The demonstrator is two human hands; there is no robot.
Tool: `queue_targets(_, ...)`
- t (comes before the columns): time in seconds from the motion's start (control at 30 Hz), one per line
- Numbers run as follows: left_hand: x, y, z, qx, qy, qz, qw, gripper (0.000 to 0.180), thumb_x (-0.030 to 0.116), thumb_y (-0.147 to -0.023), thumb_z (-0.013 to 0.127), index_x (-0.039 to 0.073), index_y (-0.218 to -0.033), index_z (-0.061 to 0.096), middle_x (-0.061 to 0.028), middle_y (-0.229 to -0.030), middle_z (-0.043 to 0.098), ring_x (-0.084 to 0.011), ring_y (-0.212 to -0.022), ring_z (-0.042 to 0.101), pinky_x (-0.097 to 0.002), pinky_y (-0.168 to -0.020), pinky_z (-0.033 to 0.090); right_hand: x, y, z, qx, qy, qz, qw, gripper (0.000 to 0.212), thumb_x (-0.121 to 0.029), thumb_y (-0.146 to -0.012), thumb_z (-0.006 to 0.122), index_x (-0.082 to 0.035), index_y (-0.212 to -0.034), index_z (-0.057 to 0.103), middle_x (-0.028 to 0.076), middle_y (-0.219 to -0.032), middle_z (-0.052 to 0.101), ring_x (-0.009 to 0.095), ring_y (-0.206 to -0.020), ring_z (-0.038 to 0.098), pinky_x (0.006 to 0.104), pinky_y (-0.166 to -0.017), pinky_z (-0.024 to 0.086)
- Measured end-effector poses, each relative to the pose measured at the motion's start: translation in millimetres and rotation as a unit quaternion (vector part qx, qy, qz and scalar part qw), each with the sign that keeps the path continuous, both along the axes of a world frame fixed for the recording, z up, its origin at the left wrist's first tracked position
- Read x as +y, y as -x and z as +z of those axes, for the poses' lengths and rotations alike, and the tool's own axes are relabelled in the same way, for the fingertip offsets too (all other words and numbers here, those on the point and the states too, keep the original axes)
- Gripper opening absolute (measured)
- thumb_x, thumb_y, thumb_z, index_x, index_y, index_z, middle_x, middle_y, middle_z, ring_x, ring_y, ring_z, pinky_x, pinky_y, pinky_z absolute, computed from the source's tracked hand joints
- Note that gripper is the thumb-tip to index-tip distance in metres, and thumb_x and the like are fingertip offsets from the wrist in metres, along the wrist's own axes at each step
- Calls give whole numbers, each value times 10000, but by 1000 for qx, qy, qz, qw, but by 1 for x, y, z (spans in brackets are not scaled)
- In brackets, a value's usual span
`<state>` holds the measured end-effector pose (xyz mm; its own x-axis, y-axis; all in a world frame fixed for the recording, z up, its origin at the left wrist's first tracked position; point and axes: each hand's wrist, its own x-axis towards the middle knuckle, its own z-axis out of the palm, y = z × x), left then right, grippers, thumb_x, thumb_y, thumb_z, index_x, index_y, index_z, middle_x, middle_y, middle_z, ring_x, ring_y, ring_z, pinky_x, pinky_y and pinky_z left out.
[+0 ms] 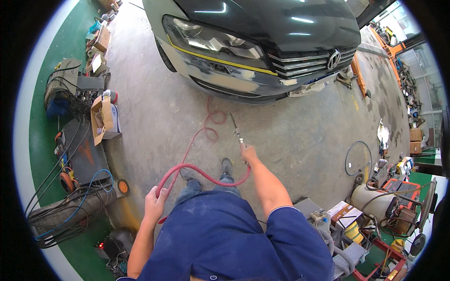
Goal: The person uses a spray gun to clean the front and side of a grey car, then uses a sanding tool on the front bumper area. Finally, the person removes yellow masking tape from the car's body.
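Observation:
My right hand (249, 154) is closed round the grip of an air blow gun (239, 135), whose long thin nozzle points away from me toward the car. From the gun's lower end a red air hose (206, 171) arcs over to the left. My left hand (154, 203) grips that hose beside my left thigh. Beyond my hands, more of the hose trails along the floor and loops below the front of a black car (300, 28). The car's bumper (229, 84) has bare sanded and filler patches, with yellow tape (225, 62) along the headlight's lower edge.
An open cardboard box (111, 122) and a grey post base with cables (86, 145) stand at left. To the right are an orange lift arm (358, 77), a wire hoop (357, 158), a pale tank (372, 201) and cluttered tools. Concrete floor (300, 140) lies between.

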<state>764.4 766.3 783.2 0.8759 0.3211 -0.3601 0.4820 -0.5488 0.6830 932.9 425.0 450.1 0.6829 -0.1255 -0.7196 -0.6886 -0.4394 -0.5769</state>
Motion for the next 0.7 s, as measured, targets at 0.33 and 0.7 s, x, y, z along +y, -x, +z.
queue_targets(0.33,111,12,-21,-9,16,-19,1000,351,332,-955,561,2,-836,564,-55,-634,464,-156,-612,452,-345,-575,391,52,38,114,-166,-56,-244,954,340,-354,-996,440,-60,-852,531,47,-639,521,167,-453,506,339,-403,400)
queue_targets(0.7,244,33,-49,-46,71,-10,996,369,351,-958,564,-3,-855,575,-69,-638,486,-162,-633,479,-337,-615,420,152,-9,218,-144,-246,-263,922,293,-367,-980,538,-92,-879,521,6,-655,509,112,-436,485,279,-363,409)
